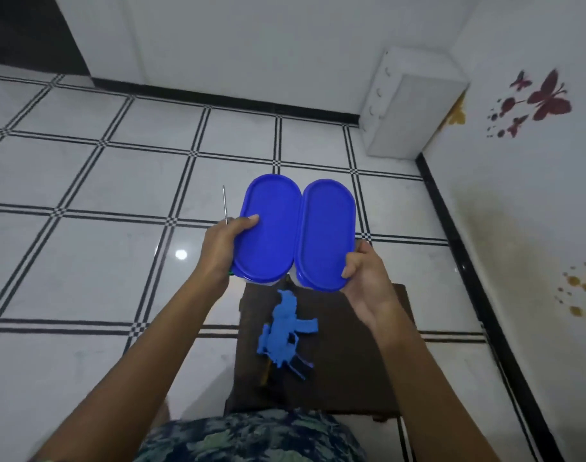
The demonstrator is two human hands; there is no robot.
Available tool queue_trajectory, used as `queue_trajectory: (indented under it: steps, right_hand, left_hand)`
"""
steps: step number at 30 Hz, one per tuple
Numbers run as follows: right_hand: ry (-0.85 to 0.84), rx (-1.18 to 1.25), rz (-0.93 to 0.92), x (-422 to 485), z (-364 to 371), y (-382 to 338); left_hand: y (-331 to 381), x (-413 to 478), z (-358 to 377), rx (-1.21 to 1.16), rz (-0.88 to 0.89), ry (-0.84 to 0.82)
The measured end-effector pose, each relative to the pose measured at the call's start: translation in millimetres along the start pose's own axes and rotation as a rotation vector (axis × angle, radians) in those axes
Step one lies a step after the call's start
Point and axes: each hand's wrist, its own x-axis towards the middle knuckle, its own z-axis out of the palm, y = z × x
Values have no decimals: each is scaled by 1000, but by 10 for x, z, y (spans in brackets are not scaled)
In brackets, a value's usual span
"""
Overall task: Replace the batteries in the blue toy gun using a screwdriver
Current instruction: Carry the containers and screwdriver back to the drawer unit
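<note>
The blue toy gun (286,331) lies on a small dark brown table (351,371) below my hands. My left hand (223,245) grips a blue-lidded oval container (268,235) by its left edge, thumb on the lid. The same hand also holds a screwdriver (224,205), whose thin metal shaft points up past my fingers; its handle is mostly hidden. My right hand (368,278) grips a second blue-lidded oval container (326,235) at its near right corner. Both containers are held side by side, touching, above the table's far edge.
White floor tiles with black grid lines (118,261) spread to the left and ahead. A white wall with butterfly stickers (535,105) stands to the right, and a white boxed column (408,105) fills the corner. My patterned shorts (251,438) show at the bottom.
</note>
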Motion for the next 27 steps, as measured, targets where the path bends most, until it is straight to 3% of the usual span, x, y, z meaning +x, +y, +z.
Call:
queue_trajectory:
  steps: [7,13,20,27]
  right_hand:
    - [65,21,49,-212,1798,495]
    - [3,-27,97,-138,2802,535]
    - [-25,73,167,405,3361,408]
    - [18,122,158,1415,3466,198]
  left_hand:
    - [835,174,-1635,27,-49,-45]
    - [1451,438,-2508,56,-43,-23]
    - [1781,946,-2803,15,-17,-18]
    - [1968,2024,-2461,64,-77,-90]
